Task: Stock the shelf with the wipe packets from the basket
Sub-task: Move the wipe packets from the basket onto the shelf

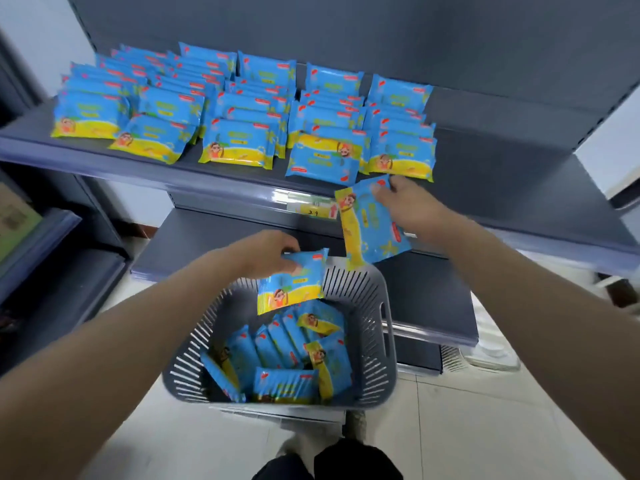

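Each hand grips a wipe packet, the right hand (403,206) pinching its packet (372,221) by one corner below the shelf (221,171), where it could slip, while the left hand (273,252) lifts another packet (294,282) above the basket (374,306).

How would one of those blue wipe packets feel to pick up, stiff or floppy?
Probably soft and light: the right hand pinches a packet near one corner and it hangs down. Its glossy film looks somewhat slippery.

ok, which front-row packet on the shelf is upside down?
The front packet of the fourth column from the left. Its yellow band sits at the back; the other front packets have yellow toward the edge of the shelf.
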Motion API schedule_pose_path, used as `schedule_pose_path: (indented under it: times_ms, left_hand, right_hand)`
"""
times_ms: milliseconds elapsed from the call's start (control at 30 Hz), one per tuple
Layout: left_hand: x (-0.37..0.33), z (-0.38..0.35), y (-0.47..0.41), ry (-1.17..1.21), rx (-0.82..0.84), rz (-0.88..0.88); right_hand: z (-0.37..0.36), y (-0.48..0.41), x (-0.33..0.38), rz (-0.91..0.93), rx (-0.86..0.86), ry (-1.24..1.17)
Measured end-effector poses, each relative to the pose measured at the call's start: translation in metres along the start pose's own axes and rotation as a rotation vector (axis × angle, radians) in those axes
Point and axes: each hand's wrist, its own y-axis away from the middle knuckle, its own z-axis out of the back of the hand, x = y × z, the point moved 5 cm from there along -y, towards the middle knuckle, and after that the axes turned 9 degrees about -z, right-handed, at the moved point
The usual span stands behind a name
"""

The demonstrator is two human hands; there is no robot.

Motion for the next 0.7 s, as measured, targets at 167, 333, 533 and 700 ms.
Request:
schedule_pose_path:
  times_ms: [167,333,533,700]
  left_hand:
    - [-0.057,0.043,-0.022,0.064,-0.123,-0.077]
    - [-0.090,0.067,-0.043,0.157,-0.105,-0.148]
    - [-0.106,0.088,-0.067,0.211,-0.162,-0.136]
    - [-0.109,0.095,-0.085,0.198,-0.156,-0.119]
  right_hand:
    - [0.066,-0.019,-0.010,-0.065,-0.143,-0.235]
    - [0.105,-0.042,-0.013,-0.149,0.105,-0.328]
    - [0.124,-0.086,0.012,0.158,-0.120,0.340]
    - [0.098,-0.127,0.018,0.228,-0.020,0.610]
